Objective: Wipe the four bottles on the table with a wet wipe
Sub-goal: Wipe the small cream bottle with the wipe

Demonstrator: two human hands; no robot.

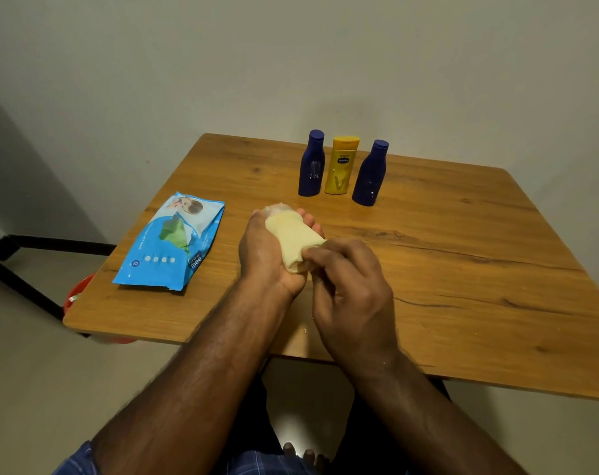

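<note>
My left hand (269, 255) grips a pale yellow bottle (293, 236) lying tilted over the table's middle, its cap end pointing away from me. My right hand (351, 286) is closed on a wet wipe (317, 250) pressed against the bottle's near end; most of the wipe is hidden by my fingers. Three more bottles stand upright at the table's far side: a dark blue one (312, 164), a yellow one (341, 166) and a second dark blue one (370, 173).
A blue wet wipe pack (171, 241) lies on the wooden table (462, 269) to the left of my hands. A red bucket (78, 293) sits on the floor under the table's left edge. A wall stands close behind the bottles.
</note>
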